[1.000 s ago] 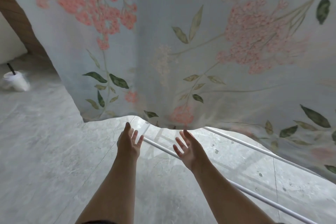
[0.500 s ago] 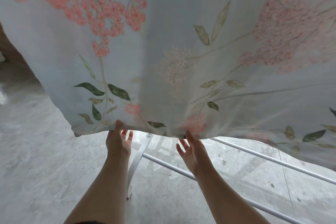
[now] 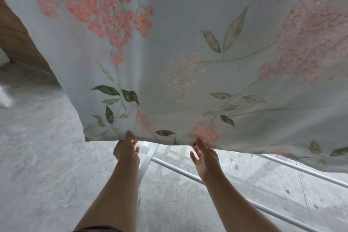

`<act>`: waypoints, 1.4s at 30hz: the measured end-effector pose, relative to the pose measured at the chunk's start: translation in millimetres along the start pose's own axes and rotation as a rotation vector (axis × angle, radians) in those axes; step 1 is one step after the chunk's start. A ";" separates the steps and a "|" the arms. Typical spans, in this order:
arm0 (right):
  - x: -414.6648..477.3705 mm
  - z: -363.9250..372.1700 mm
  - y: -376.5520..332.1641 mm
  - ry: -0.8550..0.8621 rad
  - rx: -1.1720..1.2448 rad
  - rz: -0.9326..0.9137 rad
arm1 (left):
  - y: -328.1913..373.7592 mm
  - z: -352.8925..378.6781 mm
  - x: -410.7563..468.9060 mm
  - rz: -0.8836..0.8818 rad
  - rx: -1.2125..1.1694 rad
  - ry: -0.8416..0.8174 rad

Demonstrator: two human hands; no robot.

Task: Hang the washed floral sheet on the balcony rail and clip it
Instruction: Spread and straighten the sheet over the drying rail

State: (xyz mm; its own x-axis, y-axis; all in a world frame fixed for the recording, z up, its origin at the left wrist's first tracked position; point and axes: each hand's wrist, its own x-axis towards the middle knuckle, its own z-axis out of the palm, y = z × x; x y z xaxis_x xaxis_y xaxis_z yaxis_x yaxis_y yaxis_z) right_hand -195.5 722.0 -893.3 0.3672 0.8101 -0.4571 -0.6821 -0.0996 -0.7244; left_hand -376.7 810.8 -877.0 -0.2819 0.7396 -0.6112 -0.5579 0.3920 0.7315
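The floral sheet (image 3: 188,52), pale blue with pink blossoms and green leaves, hangs down across most of the view, its top out of frame. Its lower hem runs just above my hands. My left hand (image 3: 125,149) reaches up with a fingertip on the front of the hem and the other fingers just below the edge. Further right, my right hand (image 3: 204,158) has its fingers spread and its longest fingertip touching the hem under a pink flower. Neither hand plainly grips the cloth. No clip is in view.
White metal rails (image 3: 305,170) run low across the grey marbled floor (image 3: 41,175) beneath the sheet, right of my arms. A wooden slatted wall (image 3: 17,43) stands at the far left, with a blurred white object (image 3: 3,98) on the floor below it.
Both hands have risen from below the hem until their fingertips touch it. The sheet now fills more of the view.
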 end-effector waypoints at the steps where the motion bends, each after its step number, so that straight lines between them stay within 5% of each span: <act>1: -1.3 0.4 -0.8 0.000 0.004 0.020 | -1.5 -0.8 1.1 -0.034 0.009 -0.024; 7: -5.0 -16.7 11.0 -0.029 -0.082 0.113 | -7.3 -4.8 -1.6 -0.095 0.206 -0.093; 10: -15.8 -30.5 20.5 0.024 -0.314 0.097 | -20.2 -4.8 -8.2 -0.031 0.476 -0.129; 14: -27.7 -61.2 30.6 0.100 -0.811 -0.095 | -48.2 2.8 -15.8 0.158 0.810 -0.188; 18: -44.6 -91.1 21.8 0.107 -0.958 -0.159 | -83.2 8.9 -41.3 0.557 1.164 -0.187; 32: -178.6 -79.3 -139.8 0.091 -0.836 -0.226 | -54.5 25.5 -252.7 0.708 0.924 -0.453; 42: -295.8 86.0 -328.6 -0.118 -0.730 -0.299 | 135.3 41.6 -417.2 0.694 0.997 -0.549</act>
State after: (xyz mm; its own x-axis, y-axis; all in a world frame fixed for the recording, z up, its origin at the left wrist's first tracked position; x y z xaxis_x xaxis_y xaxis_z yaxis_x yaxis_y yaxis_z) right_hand -134.4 564.7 -475.7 0.3719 0.9141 -0.1616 0.0363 -0.1883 -0.9814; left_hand -302.2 578.1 -510.5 0.2073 0.9783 0.0031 0.4444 -0.0970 0.8905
